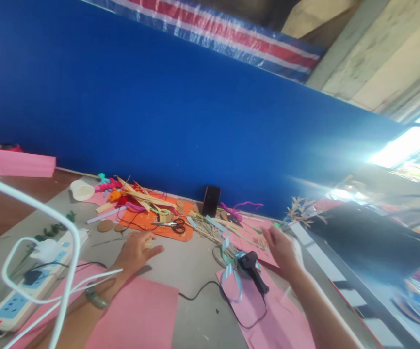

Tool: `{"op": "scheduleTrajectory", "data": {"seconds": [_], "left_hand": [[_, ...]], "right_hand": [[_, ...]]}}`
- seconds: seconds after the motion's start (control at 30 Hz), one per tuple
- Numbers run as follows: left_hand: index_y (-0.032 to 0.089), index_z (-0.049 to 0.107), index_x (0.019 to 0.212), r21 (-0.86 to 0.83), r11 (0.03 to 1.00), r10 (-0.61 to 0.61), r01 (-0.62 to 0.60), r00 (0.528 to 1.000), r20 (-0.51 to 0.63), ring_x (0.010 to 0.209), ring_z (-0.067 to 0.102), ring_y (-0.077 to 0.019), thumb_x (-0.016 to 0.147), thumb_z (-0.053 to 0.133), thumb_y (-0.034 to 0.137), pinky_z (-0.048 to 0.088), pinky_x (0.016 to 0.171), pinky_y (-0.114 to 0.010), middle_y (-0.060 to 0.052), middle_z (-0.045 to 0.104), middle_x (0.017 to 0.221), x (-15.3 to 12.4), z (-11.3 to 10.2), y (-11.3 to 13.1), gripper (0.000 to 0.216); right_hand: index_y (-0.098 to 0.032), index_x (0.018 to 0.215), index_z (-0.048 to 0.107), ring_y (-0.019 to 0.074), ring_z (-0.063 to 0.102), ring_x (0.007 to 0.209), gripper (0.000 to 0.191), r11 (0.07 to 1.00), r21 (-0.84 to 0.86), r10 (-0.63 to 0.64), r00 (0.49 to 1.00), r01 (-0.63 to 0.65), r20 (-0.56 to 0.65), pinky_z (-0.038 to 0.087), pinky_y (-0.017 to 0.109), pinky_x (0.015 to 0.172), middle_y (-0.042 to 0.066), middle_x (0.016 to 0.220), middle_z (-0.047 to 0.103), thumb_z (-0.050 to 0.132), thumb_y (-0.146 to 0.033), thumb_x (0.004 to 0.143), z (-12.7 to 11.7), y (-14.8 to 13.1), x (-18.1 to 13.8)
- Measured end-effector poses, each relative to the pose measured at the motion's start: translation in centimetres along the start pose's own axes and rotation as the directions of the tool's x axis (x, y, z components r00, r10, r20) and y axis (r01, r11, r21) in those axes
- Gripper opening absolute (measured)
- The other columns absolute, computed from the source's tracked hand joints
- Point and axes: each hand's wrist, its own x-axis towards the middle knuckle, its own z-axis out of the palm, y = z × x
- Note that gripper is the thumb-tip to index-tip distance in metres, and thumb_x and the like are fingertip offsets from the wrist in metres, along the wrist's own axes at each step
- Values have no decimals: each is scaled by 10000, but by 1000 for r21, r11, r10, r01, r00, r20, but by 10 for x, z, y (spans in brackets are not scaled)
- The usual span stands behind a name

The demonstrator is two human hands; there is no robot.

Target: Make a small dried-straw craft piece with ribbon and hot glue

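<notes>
Centrally, at the lower left of middle, the left hand [137,251] is shown with thumb spread from curled fingers; whether it grips anything cannot be told. Scissors [171,224] lie just beyond it on an orange sheet [135,220]. Right of centre, the right hand [282,246] has bent fingers, its grasp likewise indeterminable; a black glue gun [253,271] lies near it, lower right of centre, on pink paper [264,317].

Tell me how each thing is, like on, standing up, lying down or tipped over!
scissors: lying down, too blurry to tell if shut
glue gun: lying down, not held
phone: propped up, no lit screen showing
power strip: red light on
white cup: tipped over
</notes>
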Motion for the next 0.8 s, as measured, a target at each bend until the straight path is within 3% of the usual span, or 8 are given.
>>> {"op": "scheduleTrajectory", "data": {"seconds": [0.13, 0.2, 0.27, 0.33, 0.43, 0.57, 0.7, 0.8], "left_hand": [[180, 676, 843, -424, 891, -154, 160, 987, 48, 750, 541, -185, 885, 333, 556, 451, 705, -292, -47, 626, 800, 1, -3, 5, 511], [164, 684, 857, -524, 816, -234, 245, 968, 89, 710, 504, -166, 871, 359, 522, 447, 688, -282, -38, 598, 773, 2, -3, 6, 484], [158, 683, 860, -586, 760, -263, 281, 958, 117, 654, 473, -152, 826, 444, 498, 436, 644, -268, -15, 553, 689, 4, -2, 6, 417], [172, 678, 862, -650, 705, -267, 283, 955, 126, 627, 468, -140, 808, 469, 469, 421, 612, -248, 0, 529, 656, 5, -1, 8, 367], [190, 661, 864, -693, 640, -313, 333, 936, 160, 560, 445, -115, 786, 523, 421, 374, 532, -209, 28, 501, 610, 4, 1, 13, 280], [175, 637, 851, -758, 548, -320, 354, 926, 201, 547, 502, -102, 743, 627, 436, 380, 523, -198, 20, 589, 646, 3, 3, 21, 282], [137, 650, 810, -798, 529, -307, 288, 942, 137, 661, 609, -151, 652, 747, 424, 449, 629, -238, -41, 686, 738, 6, 9, 17, 342], [132, 645, 799, -811, 518, -312, 271, 943, 116, 634, 627, -157, 624, 777, 404, 454, 624, -247, -45, 708, 718, 8, 14, 9, 350]], "right_hand": [[-206, 660, 566, 174, 532, 579, 326, 933, 189, -277, 946, 306, -166, 355, 276, 558, 36, 609, 593, 425, -360, 910, -2, -101, -20], [-199, 808, 604, 199, 571, 711, 163, 754, 387, -434, 844, 532, -315, 416, 300, 643, 65, 766, 635, 446, -220, 840, -5, -143, -30], [-203, 798, 610, 204, 569, 756, 199, 570, 539, -480, 784, 620, -395, 430, 330, 721, 59, 776, 631, 425, -130, 787, -5, -175, -39], [-205, 661, 573, 169, 519, 616, 203, 443, 719, -430, 830, 536, -355, 413, 302, 655, 15, 613, 568, 430, -125, 782, -1, -198, -47], [-188, 636, 584, 129, 430, 467, 308, 225, 968, -394, 919, 106, -9, 351, 260, 524, -25, 474, 477, 409, -259, 879, 10, -224, -55], [-165, 661, 625, 110, 450, 465, 388, -76, 903, -476, 811, -424, 340, 356, 243, 527, -20, 466, 525, 503, -463, 878, 28, -244, -56], [-177, 743, 664, 136, 570, 632, 245, -171, 864, -429, 825, -474, 368, 434, 252, 657, -3, 639, 650, 787, -372, 659, 39, -253, -54], [-199, 902, 697, 201, 625, 807, 378, -92, 918, -392, 862, -385, 322, 470, 302, 745, 34, 843, 712, 837, -351, 585, 41, -258, -57]]}}
